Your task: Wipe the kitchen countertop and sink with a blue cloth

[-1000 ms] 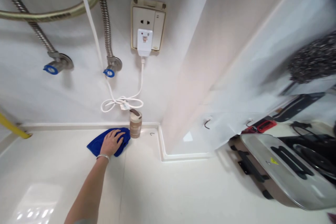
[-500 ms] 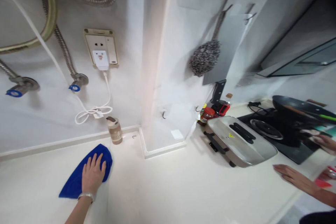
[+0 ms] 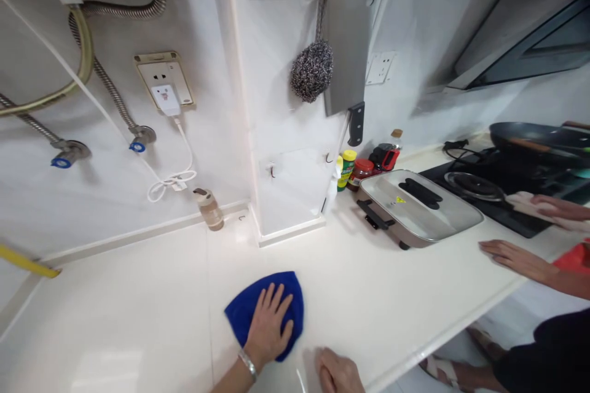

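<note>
A dark blue cloth (image 3: 239,313) lies on the white countertop (image 3: 152,301). My left hand (image 3: 270,325), with a silver bracelet at the wrist, presses flat on it with fingers spread. Just right of the cloth, at the bottom edge of the view, my right hand (image 3: 340,371) is curled into a fist near the counter, with nothing visible in it. The lower part of that hand is cut off by the frame.
A lidded electric pan (image 3: 452,215) stands at right, jars (image 3: 362,172) behind it. Beyond, another person's hands (image 3: 520,261) work by the cooktop (image 3: 520,221). A scrubber (image 3: 312,70) and cleaver (image 3: 345,49) hang on the pillar. A brown bottle (image 3: 211,212) stands by the wall.
My left hand and the cloth have moved to the right across the counter. My right hand has come into view at the bottom. The view has shifted, showing more floor.
</note>
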`<control>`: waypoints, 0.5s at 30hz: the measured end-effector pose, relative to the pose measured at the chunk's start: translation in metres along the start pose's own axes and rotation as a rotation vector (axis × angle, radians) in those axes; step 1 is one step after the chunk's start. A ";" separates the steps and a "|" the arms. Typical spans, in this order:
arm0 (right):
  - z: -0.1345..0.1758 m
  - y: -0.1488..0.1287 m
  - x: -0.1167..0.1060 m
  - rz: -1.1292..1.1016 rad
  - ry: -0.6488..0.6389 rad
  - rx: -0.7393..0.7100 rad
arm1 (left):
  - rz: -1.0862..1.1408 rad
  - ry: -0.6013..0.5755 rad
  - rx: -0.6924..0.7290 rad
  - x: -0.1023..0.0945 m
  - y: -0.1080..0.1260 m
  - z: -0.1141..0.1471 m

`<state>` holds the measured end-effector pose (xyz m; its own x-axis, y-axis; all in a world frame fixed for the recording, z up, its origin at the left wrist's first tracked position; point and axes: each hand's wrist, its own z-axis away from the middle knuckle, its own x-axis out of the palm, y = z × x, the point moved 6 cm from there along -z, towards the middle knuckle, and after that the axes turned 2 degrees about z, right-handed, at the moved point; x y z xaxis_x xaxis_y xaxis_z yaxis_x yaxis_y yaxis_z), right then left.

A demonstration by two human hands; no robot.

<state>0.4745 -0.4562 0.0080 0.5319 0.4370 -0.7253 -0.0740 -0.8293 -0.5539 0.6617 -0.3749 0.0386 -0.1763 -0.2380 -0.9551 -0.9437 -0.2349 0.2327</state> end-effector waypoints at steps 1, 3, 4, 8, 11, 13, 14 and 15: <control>-0.001 -0.003 -0.001 0.035 0.012 -0.022 | 0.042 -0.038 0.074 0.000 0.014 0.000; -0.001 -0.006 -0.003 0.077 0.035 -0.048 | 0.106 -0.094 0.197 -0.004 0.027 0.007; 0.001 -0.007 -0.003 0.081 0.041 -0.052 | 0.124 -0.100 0.227 -0.008 0.026 0.014; 0.009 -0.001 -0.002 0.016 0.054 -0.005 | 0.099 -0.007 0.122 -0.024 -0.010 0.056; 0.009 0.011 -0.005 -0.061 0.123 0.148 | 0.073 0.110 -0.098 -0.031 -0.046 0.086; -0.001 0.016 -0.009 -0.086 0.177 0.229 | 0.114 0.208 -0.296 -0.034 -0.068 0.097; -0.010 0.018 -0.009 -0.092 0.189 0.262 | 0.148 0.249 -0.388 -0.034 -0.076 0.099; -0.020 0.020 -0.009 -0.093 0.189 0.298 | 0.190 0.276 -0.465 -0.033 -0.082 0.098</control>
<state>0.4857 -0.4836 0.0114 0.6926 0.4105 -0.5931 -0.2454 -0.6391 -0.7290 0.7173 -0.2558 0.0336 -0.1923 -0.5388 -0.8202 -0.6693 -0.5392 0.5111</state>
